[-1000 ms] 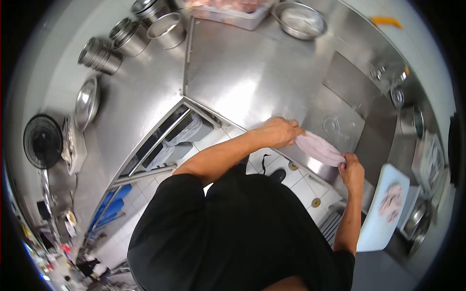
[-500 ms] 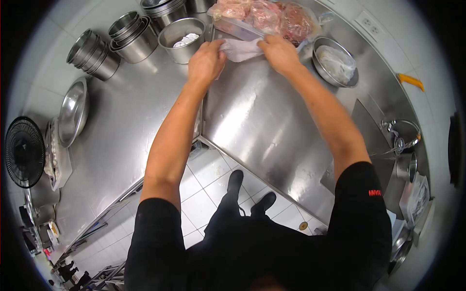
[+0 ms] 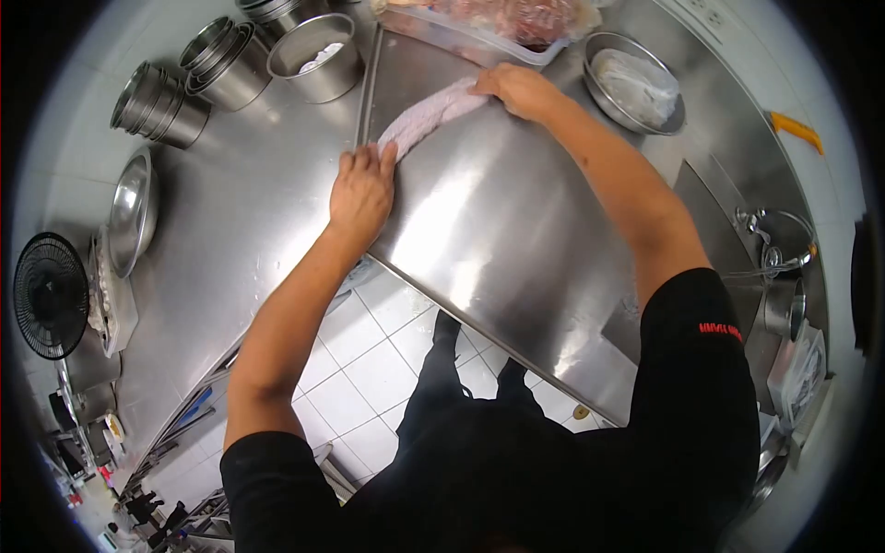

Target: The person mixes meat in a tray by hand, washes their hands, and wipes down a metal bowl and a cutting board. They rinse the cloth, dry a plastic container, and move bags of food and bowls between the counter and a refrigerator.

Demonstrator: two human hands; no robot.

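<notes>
A pale pinkish cloth [image 3: 426, 117], bunched into a long strip, stretches between my two hands over the steel counter [image 3: 516, 212]. My left hand [image 3: 362, 189] is closed on its lower left end, close to the seam between two counter sections. At the upper right end, my right hand [image 3: 518, 90] pinches the cloth between thumb and fingers. Just beyond the cloth stands a clear plastic tub [image 3: 470, 37] with bagged raw meat [image 3: 525, 17] on it. A steel bowl [image 3: 599, 97] holding a clear plastic bag sits to the right of my right hand.
A steel pot [image 3: 318, 78] with something white inside stands at the back left, beside stacked steel pots [image 3: 221, 69]. A large steel bowl [image 3: 134, 212] leans at the left wall near a black fan [image 3: 52, 295]. To the right is a tap [image 3: 784, 221].
My left hand has moved down and left, farther from my right hand. The cloth now stretches in a longer diagonal strip. The view has shifted, and less of the meat shows.
</notes>
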